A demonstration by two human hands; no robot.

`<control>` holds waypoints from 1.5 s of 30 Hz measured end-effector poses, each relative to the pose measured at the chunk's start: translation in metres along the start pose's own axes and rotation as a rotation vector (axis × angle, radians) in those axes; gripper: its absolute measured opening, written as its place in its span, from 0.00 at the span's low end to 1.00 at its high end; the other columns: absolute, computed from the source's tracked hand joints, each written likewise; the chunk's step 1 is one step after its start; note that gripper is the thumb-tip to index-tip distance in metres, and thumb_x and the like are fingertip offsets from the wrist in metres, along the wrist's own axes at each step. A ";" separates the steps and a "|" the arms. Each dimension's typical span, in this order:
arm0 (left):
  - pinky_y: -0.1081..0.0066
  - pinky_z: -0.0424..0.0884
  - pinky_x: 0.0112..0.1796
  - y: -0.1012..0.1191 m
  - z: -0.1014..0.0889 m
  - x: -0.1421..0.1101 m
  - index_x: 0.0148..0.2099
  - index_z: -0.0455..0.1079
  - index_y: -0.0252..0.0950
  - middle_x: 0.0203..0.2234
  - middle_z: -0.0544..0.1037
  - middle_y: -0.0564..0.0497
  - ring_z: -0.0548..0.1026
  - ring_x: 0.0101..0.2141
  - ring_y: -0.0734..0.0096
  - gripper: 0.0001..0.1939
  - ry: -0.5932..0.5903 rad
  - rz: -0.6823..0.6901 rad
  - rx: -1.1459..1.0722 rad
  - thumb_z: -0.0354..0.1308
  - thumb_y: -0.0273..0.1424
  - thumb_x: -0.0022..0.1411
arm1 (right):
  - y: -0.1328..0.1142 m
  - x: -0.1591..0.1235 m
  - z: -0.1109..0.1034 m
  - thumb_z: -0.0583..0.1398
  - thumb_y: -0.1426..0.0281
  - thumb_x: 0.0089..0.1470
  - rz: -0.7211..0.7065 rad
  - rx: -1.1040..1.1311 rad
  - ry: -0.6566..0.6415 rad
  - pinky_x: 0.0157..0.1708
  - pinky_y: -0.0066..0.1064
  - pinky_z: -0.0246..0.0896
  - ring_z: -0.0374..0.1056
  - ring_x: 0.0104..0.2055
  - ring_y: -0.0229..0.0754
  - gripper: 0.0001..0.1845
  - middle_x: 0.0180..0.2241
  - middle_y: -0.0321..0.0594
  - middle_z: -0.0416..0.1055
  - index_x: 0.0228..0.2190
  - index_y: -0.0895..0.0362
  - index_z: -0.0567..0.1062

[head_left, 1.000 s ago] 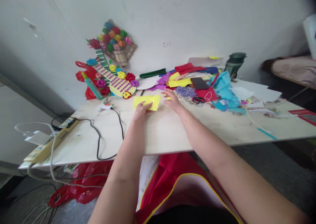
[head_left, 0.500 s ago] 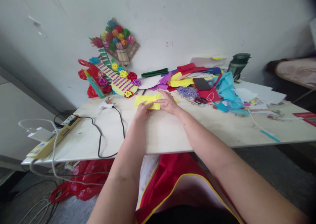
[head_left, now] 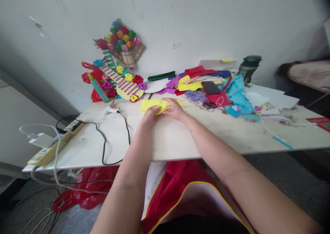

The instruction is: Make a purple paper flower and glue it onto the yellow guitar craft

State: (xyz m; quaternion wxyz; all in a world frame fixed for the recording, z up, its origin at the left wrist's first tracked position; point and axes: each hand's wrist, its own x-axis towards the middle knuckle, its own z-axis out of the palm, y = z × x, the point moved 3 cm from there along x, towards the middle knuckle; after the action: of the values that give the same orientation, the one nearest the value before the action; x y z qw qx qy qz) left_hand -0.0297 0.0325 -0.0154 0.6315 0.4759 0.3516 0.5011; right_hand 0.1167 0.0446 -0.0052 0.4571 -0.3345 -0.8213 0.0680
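Observation:
A strip of yellow crepe-like paper (head_left: 146, 105) is between my two hands, just above or on the white table. My left hand (head_left: 151, 115) pinches its near edge, thumb on top. With its fingers curled over the right part of the same paper, my right hand (head_left: 174, 109) grips it too; some of the paper sticks out beyond that hand. The lower fingertips of both hands are partly hidden under the paper. To the left lies a white glue gun (head_left: 111, 109) with a black cord.
Paper-flower crafts (head_left: 126, 81) and a glue bottle (head_left: 98, 87) stand at the back left. Coloured papers (head_left: 190, 84), purple yarn (head_left: 196, 96), scissors (head_left: 210, 105), a phone (head_left: 210, 87) and a dark green bottle (head_left: 249, 68) are to the right. A power strip (head_left: 56, 144) lies at the left edge.
My right hand's fingers have curled in from a flatter pose and now grip the yellow paper. The paper has bent between the hands, and more shows beyond the right hand.

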 end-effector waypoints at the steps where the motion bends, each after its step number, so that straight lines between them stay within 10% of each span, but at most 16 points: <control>1: 0.69 0.74 0.32 0.001 0.001 -0.001 0.36 0.70 0.29 0.30 0.76 0.47 0.75 0.28 0.70 0.13 -0.003 -0.002 -0.009 0.63 0.30 0.48 | -0.001 0.000 0.000 0.66 0.68 0.42 0.006 0.009 0.008 0.54 0.45 0.54 0.59 0.54 0.50 0.02 0.53 0.43 0.66 0.22 0.54 0.79; 28: 0.57 0.74 0.35 -0.001 0.006 0.000 0.37 0.69 0.28 0.26 0.77 0.41 0.77 0.31 0.57 0.15 0.062 -0.173 -0.132 0.52 0.37 0.58 | 0.002 -0.001 -0.001 0.66 0.70 0.38 0.173 0.033 0.076 0.47 0.44 0.57 0.61 0.45 0.48 0.12 0.42 0.41 0.71 0.14 0.55 0.68; 45: 0.67 0.74 0.36 -0.005 0.005 -0.003 0.36 0.73 0.28 0.29 0.78 0.43 0.77 0.29 0.66 0.16 -0.105 -0.046 0.076 0.67 0.33 0.46 | 0.000 -0.002 -0.002 0.65 0.71 0.37 0.224 0.059 0.060 0.48 0.45 0.57 0.62 0.46 0.49 0.12 0.41 0.42 0.72 0.14 0.54 0.66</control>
State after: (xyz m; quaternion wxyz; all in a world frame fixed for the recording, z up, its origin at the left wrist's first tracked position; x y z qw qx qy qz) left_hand -0.0242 0.0279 -0.0186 0.6420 0.5169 0.3477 0.4469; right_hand 0.1190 0.0427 -0.0057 0.4806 -0.4125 -0.7624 0.1329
